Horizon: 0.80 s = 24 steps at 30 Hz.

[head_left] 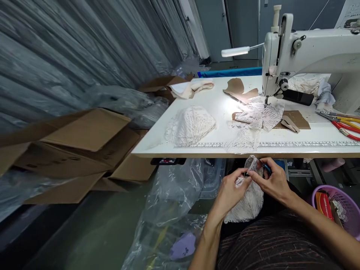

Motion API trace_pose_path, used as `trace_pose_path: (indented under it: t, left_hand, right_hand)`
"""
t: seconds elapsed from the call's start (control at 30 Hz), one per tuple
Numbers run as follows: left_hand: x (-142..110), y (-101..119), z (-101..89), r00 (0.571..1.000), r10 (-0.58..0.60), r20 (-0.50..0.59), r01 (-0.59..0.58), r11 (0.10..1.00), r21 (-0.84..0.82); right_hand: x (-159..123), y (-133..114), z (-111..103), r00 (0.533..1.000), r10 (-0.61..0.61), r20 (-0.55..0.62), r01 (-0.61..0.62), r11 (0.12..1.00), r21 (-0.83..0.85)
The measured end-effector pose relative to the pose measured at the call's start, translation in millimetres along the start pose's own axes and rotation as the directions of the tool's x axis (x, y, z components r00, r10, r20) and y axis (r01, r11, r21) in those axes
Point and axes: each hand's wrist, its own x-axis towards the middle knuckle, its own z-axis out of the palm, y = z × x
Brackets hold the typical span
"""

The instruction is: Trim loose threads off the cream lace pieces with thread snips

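Observation:
A piece of white lace [247, 204] lies over my lap, just below the table's front edge. My left hand [231, 189] is closed, pinching the upper part of this lace between thumb and finger. My right hand [273, 182] is closed too, its thumb pressing on the lace near the left fingertips. Within the right fingers sits a small blue-handled cutting tool [266, 167]; its working end is mostly hidden, so its exact kind is unclear. More white lace [257, 118] rests under the needle of the sewing machine [270, 71] and hangs to the table edge.
The white table [152, 144] carries a lace pile [194, 125], brown pattern pieces [235, 86], a dark phone [298, 97] and red-handled scissors [344, 129]. Open cardboard boxes [87, 129] stand left. A plastic bag [171, 195] hangs below the table; a purple basket [344, 198] stands right.

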Motion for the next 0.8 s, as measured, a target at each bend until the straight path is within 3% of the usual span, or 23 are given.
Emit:
trace_pose_path:
  t: [0.13,0.33,0.47,0.63,0.8]
  left_hand:
    - [1.0,11.3,8.1,0.98,0.117,0.159,-0.125,0.991,0.042]
    - [3.8,20.8,-21.5,0.97,0.222,-0.097,-0.219,0.975,0.043]
    - [14.4,15.1,-21.0,0.985,0.169,0.025,-0.168,0.985,-0.038]
    - [19.5,8.2,-4.7,0.968,0.127,0.215,-0.05,0.942,-0.332]
    - [14.9,13.5,-4.1,0.989,0.048,0.143,0.006,0.935,-0.354]
  right_hand:
    - [0.2,-2.0,3.9,0.999,0.037,-0.014,-0.035,0.996,0.076]
    - [-8.9,-14.5,-18.2,0.989,0.011,0.15,-0.036,0.985,0.167]
    - [-14.8,-21.4,-27.4,0.963,-0.027,0.269,-0.029,0.979,0.203]
    - [-17.3,-18.3,-29.9,0.939,-0.006,0.343,-0.074,0.973,0.219]
    - [-7.8,-11.3,-34.2,0.912,-0.039,0.408,-0.027,0.987,0.156]
